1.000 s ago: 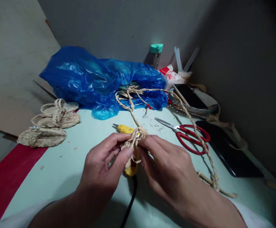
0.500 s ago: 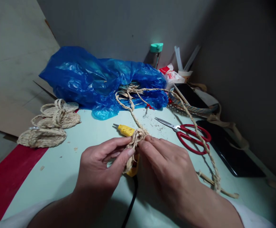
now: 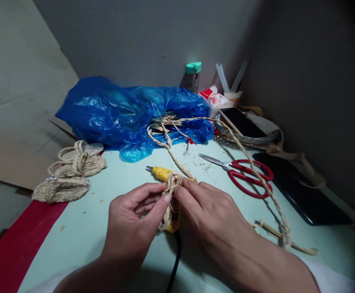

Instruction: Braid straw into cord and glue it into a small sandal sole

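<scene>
My left hand (image 3: 134, 219) and my right hand (image 3: 210, 215) meet at the middle of the pale green table (image 3: 82, 228). Both pinch a small coil of braided straw cord (image 3: 170, 191), thumbs and forefingers closed on it. The braid (image 3: 244, 152) runs from the coil up to the blue plastic bag (image 3: 125, 112), loops right across the red scissors (image 3: 250, 177) and ends frayed near my right wrist. A yellow glue gun (image 3: 162, 173) lies under the coil, its black cable trailing toward me.
Several woven straw sandals (image 3: 70, 175) lie at the table's left edge on a red strip (image 3: 9, 252). A teal-capped bottle (image 3: 192, 75), a cup with sticks (image 3: 234, 95), a black phone (image 3: 241, 120) and a dark slab (image 3: 302, 191) crowd the back right by the wall.
My hands have shifted slightly left and lower while still pinching the coil, which looks more tightly gathered. The camera has tilted a little, so the table's things sit lower.
</scene>
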{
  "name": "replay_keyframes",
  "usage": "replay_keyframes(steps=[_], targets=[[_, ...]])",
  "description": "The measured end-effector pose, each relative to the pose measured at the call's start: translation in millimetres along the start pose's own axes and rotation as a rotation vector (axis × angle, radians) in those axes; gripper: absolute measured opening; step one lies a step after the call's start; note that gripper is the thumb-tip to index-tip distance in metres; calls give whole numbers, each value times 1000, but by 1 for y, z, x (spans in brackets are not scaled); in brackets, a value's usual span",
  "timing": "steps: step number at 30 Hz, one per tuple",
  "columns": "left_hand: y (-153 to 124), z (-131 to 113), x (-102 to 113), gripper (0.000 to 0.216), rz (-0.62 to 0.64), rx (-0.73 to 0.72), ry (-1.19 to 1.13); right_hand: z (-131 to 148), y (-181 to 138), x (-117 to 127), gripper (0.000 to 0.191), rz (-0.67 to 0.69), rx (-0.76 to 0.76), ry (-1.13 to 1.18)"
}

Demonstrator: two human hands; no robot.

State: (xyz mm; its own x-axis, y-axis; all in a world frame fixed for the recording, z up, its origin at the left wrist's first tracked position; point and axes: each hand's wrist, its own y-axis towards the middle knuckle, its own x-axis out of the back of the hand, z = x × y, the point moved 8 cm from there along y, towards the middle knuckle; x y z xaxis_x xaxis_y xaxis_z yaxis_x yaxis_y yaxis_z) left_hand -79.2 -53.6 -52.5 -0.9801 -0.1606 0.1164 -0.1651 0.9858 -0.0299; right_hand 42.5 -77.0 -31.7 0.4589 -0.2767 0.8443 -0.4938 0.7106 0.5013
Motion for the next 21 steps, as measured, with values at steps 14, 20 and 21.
replay_keyframes(steps=[14, 20, 21], targets=[[10, 8, -7, 11, 192, 99, -181, -12, 1, 10, 21, 43, -60, 125], [16, 7, 1, 19, 183, 134, -152, -20, 7, 17, 21, 42, -122, 298], [17, 6, 3, 20, 185, 126, -134, -21, 9, 22, 20, 21, -126, 351]])
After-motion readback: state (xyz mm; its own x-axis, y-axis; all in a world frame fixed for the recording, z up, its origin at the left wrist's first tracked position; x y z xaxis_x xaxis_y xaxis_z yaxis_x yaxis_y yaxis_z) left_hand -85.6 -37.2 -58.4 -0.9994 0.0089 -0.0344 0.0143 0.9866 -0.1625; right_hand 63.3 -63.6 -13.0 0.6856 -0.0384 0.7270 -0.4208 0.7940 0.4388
